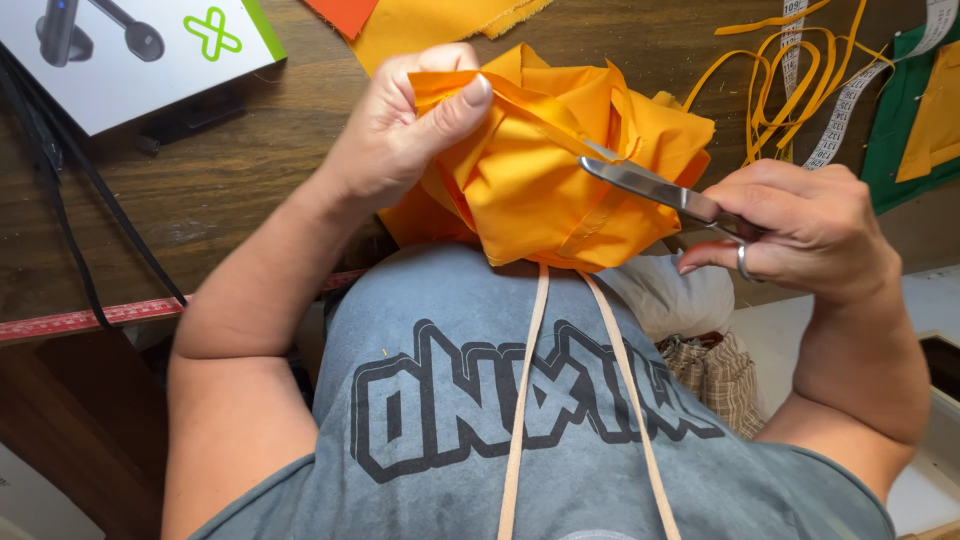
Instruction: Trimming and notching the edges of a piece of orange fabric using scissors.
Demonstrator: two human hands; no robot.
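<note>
My left hand (400, 125) pinches the bunched orange fabric (540, 180) above my grey shirt (500, 420), thumb pressed on a fold. Right of the fabric, my right hand (810, 230) grips steel scissors (650, 185), blades against the cloth.

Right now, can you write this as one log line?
left hand: pinching orange fabric | right hand: holding metal scissors, blades at fabric | surface: wooden table

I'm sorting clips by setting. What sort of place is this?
Probably a home sewing table: orange cloth and scissors in hand, a measuring tape and cut cloth strips lying on the wooden table.
</note>
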